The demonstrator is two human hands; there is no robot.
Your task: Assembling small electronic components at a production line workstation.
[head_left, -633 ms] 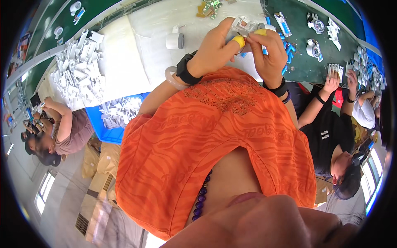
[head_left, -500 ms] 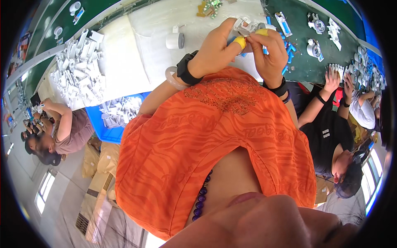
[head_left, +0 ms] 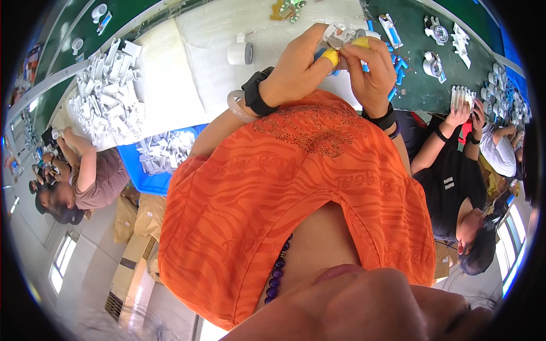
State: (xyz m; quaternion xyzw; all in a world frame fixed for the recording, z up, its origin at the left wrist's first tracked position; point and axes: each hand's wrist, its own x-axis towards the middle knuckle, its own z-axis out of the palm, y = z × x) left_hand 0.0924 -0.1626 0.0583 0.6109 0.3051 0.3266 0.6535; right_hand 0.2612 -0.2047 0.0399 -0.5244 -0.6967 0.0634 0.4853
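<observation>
My left hand [head_left: 298, 65] is closed around a white plastic housing [head_left: 340, 33] at the far side of the table. A round white part with a grey rim [head_left: 367, 34] sits beside the housing, partly behind my right fingers. With thumb and forefinger, my right hand [head_left: 372, 71] pinches a thin reddish strand that looks like a wire, right by my left thumb. Yellow covers wrap my left thumb and a right finger. Several blue cylindrical cells [head_left: 400, 71] lie just right of my right hand. A white cylinder with a grey end [head_left: 240, 54] rests left of my hands.
White plastic pieces [head_left: 108, 99] are heaped at the left, above a blue bin [head_left: 149, 183] holding more. Small green circuit boards [head_left: 293, 10] lie at the far edge. White assemblies [head_left: 435, 34] dot the green surface at right. Co-workers' hands [head_left: 458, 111] work on both sides.
My hands stay nearly in place, with only slight shifts at the fingertips. At the left, a co-worker's hands have moved a little upward.
</observation>
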